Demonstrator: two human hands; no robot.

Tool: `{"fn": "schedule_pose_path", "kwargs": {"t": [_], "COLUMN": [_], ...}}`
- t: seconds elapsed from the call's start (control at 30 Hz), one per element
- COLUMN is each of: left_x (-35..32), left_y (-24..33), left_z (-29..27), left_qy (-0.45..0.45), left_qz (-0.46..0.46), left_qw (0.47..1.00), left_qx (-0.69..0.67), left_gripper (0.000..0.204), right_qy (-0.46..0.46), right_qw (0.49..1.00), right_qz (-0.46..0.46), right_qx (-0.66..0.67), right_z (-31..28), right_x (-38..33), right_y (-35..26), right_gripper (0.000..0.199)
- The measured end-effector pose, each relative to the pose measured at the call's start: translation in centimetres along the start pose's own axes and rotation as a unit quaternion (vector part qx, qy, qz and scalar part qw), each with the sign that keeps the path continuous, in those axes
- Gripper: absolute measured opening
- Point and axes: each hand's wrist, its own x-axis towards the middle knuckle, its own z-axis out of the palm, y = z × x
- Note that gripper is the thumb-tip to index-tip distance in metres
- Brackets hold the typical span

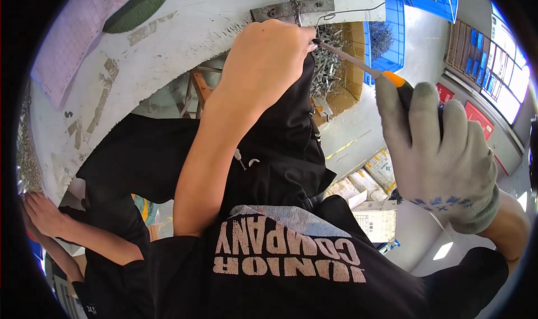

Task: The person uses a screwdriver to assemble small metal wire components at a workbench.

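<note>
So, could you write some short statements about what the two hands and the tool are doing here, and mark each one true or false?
1. The right hand wears a grey glove. True.
2. The left hand wears a glove too. False: it is bare.
3. The right hand holds a screwdriver with an orange collar. True.
4. The screwdriver tip points away from the left hand. False: it reaches to the left hand's fingers, near the metal bracket.
5. The cardboard box under the hands holds small metal parts. True.
6. The bracket sits on a blue table. False: the table is white.
</note>
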Motion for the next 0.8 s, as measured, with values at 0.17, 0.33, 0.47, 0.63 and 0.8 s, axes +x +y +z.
{"fn": "schedule_pose_path", "kwargs": {"t": [0.17,0.33,0.47,0.63,0.8], "left_x": [0.0,0.2,0.1,0.0,0.0], "left_y": [0.1,0.3,0.1,0.2,0.4], "left_z": [-0.5,-0.2,-0.2,0.1,-0.1], "left_qy": [0.016,0.008,0.007,0.029,0.016], "left_qz": [-0.024,-0.028,-0.029,-0.035,-0.04], "left_qw": [0.999,0.998,0.997,0.994,0.994], "left_qx": [-0.038,-0.056,-0.068,-0.095,-0.098], "left_gripper": [0.018,0.013,0.012,0.012,0.012], "right_qy": [-0.03,-0.09,-0.094,-0.095,-0.099], "right_qw": [0.996,0.983,0.975,0.963,0.951], "right_qz": [0.033,0.054,0.069,0.096,0.128], "right_qx": [0.083,0.15,0.187,0.232,0.264], "right_z": [-1.5,-1.4,-1.2,-1.0,-1.2], "right_x": [1.4,2.3,3.1,3.9,4.3], "right_y": [1.5,2.5,2.3,1.7,1.5], "right_gripper": [0.045,0.042,0.039,0.036,0.032]}}
